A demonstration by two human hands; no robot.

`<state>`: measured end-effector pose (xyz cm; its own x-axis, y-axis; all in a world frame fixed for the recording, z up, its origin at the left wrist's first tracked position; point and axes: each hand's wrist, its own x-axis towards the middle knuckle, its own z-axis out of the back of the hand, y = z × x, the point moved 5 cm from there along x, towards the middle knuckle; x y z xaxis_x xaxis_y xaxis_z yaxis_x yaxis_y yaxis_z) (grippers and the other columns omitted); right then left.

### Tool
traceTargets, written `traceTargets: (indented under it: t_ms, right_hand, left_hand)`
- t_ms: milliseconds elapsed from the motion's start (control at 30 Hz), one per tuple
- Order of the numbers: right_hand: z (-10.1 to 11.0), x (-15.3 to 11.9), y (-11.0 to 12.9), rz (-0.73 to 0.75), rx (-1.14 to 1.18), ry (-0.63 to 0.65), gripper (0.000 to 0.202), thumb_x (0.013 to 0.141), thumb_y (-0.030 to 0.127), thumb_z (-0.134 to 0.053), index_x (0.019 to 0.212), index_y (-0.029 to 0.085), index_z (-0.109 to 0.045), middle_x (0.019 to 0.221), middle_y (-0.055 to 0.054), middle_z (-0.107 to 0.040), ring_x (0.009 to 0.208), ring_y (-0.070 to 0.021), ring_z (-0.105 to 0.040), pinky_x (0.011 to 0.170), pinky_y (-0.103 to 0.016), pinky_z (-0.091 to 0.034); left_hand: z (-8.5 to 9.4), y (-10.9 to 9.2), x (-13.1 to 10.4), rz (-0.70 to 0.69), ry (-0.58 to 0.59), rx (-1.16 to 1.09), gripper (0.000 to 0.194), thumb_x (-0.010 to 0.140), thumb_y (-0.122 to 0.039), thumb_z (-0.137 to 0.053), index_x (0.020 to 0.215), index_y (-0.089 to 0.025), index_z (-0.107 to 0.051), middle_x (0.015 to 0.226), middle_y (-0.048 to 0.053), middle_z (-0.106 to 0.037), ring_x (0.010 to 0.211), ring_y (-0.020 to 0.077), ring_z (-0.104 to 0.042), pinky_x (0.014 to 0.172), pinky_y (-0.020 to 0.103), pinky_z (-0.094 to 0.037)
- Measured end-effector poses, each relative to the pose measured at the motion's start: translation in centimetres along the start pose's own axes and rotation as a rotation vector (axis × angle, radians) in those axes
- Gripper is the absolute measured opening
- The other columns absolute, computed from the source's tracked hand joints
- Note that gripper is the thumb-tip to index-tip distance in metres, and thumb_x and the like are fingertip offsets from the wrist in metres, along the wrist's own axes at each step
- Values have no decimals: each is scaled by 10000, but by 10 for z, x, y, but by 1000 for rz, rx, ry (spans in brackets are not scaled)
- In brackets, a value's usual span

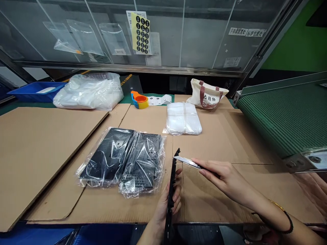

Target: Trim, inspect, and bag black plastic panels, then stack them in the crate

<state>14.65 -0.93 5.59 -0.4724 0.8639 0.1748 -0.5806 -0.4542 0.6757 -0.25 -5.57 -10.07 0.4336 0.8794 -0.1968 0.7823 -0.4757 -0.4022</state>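
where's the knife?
Head view, right of centre: the knife is in the right hand, its tip near the upper end of the black part in the left hand.

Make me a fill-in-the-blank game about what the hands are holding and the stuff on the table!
1. The knife is in the person's ____ hand.
2. The thin part in the left hand is the colour ____.
3. The ribbed conveyor belt is the colour ____.
4. The blue tray is on the ____ side of the picture.

Missing words: right; black; green; left.
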Motion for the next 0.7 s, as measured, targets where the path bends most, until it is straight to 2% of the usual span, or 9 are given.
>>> traceTargets:
  t_ms: [100,267,500,700]
  right_hand:
    - [-1,-1,0,4,11,3,375,928,251,-489,1287,315,-576,1000,-15,-757,840,-182,-720,751,-277,-570]
    - [1,1,-1,4,17,5,362,937,255,-477,1280,310,-580,1171,-12,-702,983,-192,-694,837,-303,-556]
    - [1,2,2,23,20,36,375,944,243,-465,1297,327,-558,1215,18,-677,1018,-175,-683,840,-276,-552]
    - [1,1,0,23,-59,51,381,951,241,-453,1315,302,-546,1147,-18,-713,923,-182,-709,790,-288,-565]
  left_hand:
    - [2,1,0,2,-14,12,601,819,-570,-609,1322,-271,-470,486,-126,-350,272,-2,-113,273,140,-86]
    - [-5,-2,-1,0,-27,18,599,809,-553,-634,1307,-255,-487,480,-128,-361,270,-2,-121,264,134,-97]
    - [-7,-3,-1,-6,-28,8,554,809,-555,-633,1263,-260,-516,473,-128,-356,267,-4,-109,262,141,-69]
    - [-8,-3,-2,1,-7,-28,495,832,-532,-617,1248,-279,-534,460,-125,-362,266,2,-109,260,138,-82]
